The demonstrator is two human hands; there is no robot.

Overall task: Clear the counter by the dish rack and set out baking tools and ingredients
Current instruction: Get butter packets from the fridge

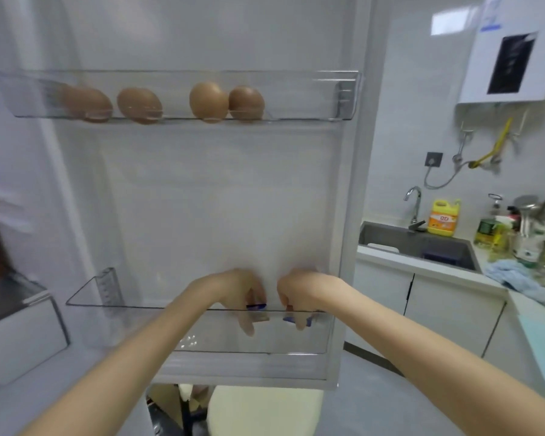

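I face the inside of an open fridge door [221,199]. Several brown eggs [208,102] lie in its clear upper shelf [343,96]. Both hands reach down into the clear lower door bin [107,303]. My left hand [239,294] has its fingers curled over the bin's front edge, around a small blue object [256,306]. Just to its right, my right hand [299,294] curls round another small blue object [296,319]. The motion blur hides what the blue objects are.
To the right, a counter holds a sink [422,247] with a faucet [414,202], a yellow detergent bottle [443,217], several bottles [497,231] and a blue cloth [516,278]. A white water heater [510,58] hangs above. A pale stool [265,410] stands below the door.
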